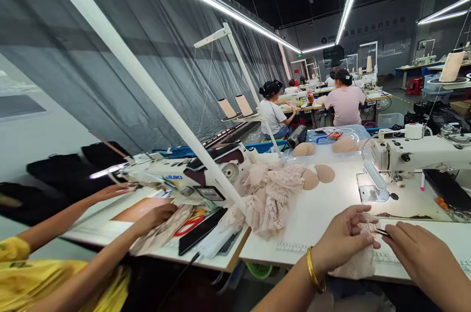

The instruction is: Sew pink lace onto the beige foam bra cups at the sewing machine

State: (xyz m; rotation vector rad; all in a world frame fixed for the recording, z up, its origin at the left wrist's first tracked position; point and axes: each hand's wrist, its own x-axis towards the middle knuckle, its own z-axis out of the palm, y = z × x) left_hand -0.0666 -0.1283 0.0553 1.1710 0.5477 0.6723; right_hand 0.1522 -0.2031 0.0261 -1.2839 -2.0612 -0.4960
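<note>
My left hand (344, 238), with a gold bangle at the wrist, is closed on a piece of beige lace fabric (355, 265) that hangs over the near edge of the white table (316, 214). My right hand (423, 253) pinches a small dark tool, likely thread snips (382, 232), with its tips at the top of the fabric. Both hands meet over the table's front edge, just before the sewing machine (412, 152).
A heap of pink lace (268, 194) and beige bra cups (318, 174) lie on the table to the left. A co-worker in yellow (55, 273) works at the left sewing machine (184, 174). More seated workers sit at the back. Thread cones (235, 106) stand on a rack.
</note>
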